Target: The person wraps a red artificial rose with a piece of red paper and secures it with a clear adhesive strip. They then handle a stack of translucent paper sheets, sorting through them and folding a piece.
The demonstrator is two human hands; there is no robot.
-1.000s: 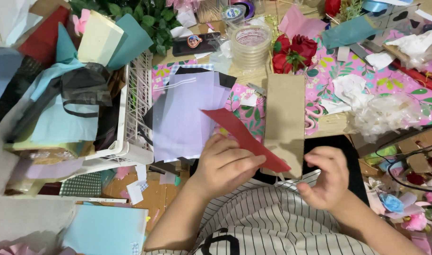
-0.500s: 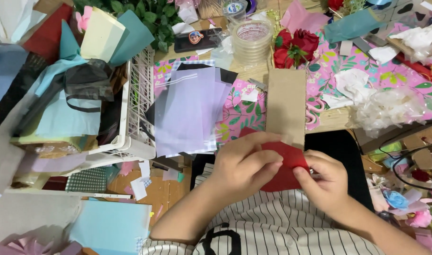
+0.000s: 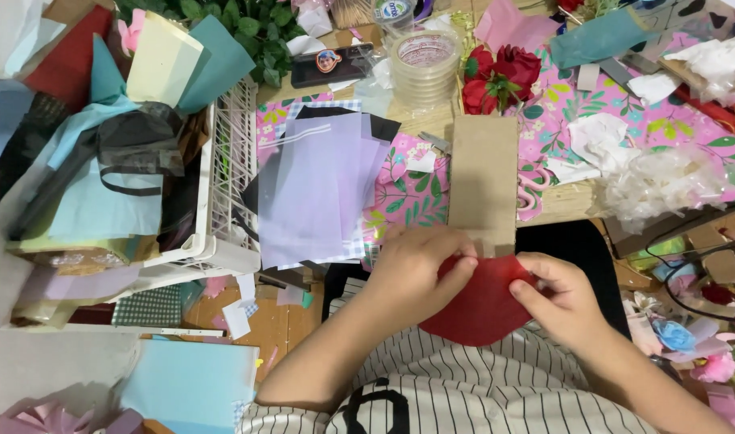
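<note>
From my feed the scene is bright and evenly lit from overhead, with only soft shadows under my hands [image 3: 496, 281] and beside the white basket [image 3: 231, 193]. The tape roll [image 3: 425, 60] beyond the basket shows mild glare. Focus holds across the centre; edges far from the basket look slightly stretched and softer.

Cardboard strip [image 3: 483, 181] blocks ahead; white basket [image 3: 227, 185] crowds the left.

Matt red paper [image 3: 480, 309]; rough brown cardboard [image 3: 484, 181].
</note>
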